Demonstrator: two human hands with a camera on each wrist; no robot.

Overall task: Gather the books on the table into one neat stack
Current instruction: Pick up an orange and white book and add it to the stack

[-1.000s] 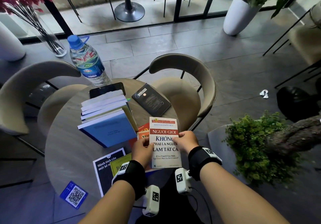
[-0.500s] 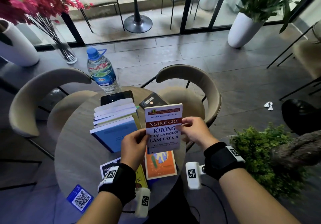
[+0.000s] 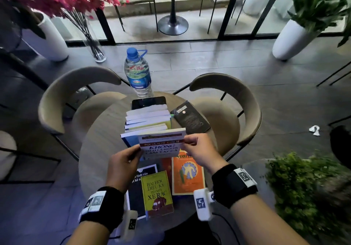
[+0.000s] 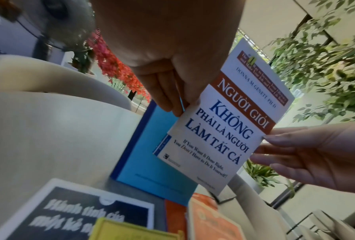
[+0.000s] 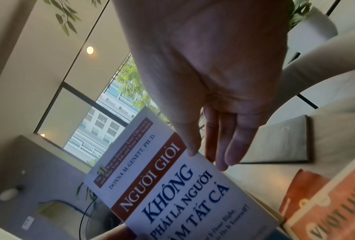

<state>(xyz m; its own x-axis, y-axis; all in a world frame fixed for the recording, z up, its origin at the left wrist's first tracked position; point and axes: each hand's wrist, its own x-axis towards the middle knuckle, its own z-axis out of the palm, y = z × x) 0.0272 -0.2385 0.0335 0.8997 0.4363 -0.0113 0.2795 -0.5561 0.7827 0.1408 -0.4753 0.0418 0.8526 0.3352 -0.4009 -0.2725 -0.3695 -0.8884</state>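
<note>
Centre of the head view: both hands hold a white paperback point(image 3: 161, 143) in the air, tilted, just above the near end of the stack of books point(image 3: 148, 119) on the round table point(image 3: 98, 140). The left hand point(image 3: 123, 166) pinches its left edge between thumb and fingers; the right hand point(image 3: 201, 150) pinches the right edge likewise. Lower in the frame an orange book point(image 3: 188, 174), a yellow book point(image 3: 158, 193) and a dark book point(image 3: 135, 197) lie flat and overlapping. A water bottle point(image 3: 138, 73) stands at the table's far edge
</note>
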